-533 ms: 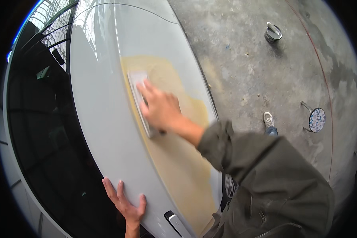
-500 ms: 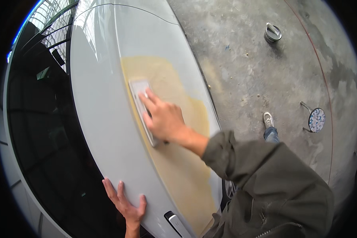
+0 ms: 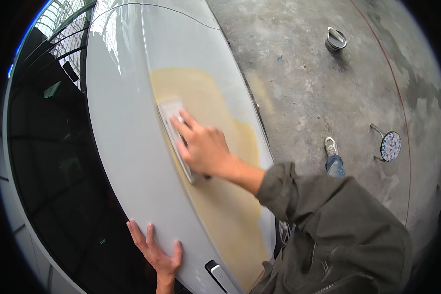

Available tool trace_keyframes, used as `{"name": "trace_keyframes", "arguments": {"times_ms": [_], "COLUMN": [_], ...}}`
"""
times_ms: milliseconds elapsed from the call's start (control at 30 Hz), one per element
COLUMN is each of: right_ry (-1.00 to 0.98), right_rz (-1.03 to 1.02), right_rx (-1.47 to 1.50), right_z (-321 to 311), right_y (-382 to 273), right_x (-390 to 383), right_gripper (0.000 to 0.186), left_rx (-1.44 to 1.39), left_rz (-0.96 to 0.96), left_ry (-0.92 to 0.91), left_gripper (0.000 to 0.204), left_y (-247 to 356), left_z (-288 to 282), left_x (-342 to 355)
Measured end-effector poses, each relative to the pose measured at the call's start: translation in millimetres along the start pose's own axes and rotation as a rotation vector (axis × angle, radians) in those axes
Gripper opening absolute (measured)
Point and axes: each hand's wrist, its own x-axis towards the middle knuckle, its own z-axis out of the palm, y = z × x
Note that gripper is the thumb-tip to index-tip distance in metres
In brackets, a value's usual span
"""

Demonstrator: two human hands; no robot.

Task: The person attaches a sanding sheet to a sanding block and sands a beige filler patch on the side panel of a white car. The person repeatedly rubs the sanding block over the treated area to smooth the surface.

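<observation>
A long, pale sanding block point(image 3: 169, 109) lies against the pale yellow filler patch point(image 3: 228, 215) on a light grey car's side panel point(image 3: 120, 127). My right hand point(image 3: 206, 149) is wrapped over the block, its fingers stretched partly along the top; the palm hides the block's middle. The block runs along the patch's left edge, beside a crease in the panel. Lower left, my left hand point(image 3: 158, 252) rests on the panel close to the dark window point(image 3: 59, 181), holding nothing, fingers apart. A door handle point(image 3: 221, 278) sits to its right.
On the concrete floor point(image 3: 289, 88) at right stand a dark bucket point(image 3: 335, 44) with a pale item across its top and a small round stool point(image 3: 390, 147) with a patterned seat. A red line point(image 3: 394, 73) crosses the floor. A shoe point(image 3: 331, 146) shows beside the car.
My right hand and the sanding block have shifted slightly down and right along the patch. My left hand stays in place on the panel.
</observation>
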Motion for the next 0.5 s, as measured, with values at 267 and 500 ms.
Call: {"name": "trace_keyframes", "arguments": {"times_ms": [267, 500], "right_ry": [0.163, 0.16], "right_rz": [-0.157, -0.091], "right_rx": [-0.026, -0.015], "right_z": [8, 0], "right_y": [27, 79], "right_x": [-12, 45], "right_gripper": [0.05, 0.052], "left_rx": [-0.007, -0.008], "left_rz": [-0.002, 0.001], "left_ry": [0.009, 0.005], "left_gripper": [0.08, 0.079], "left_y": [0, -3], "left_z": [0, 3], "left_x": [3, -2]}}
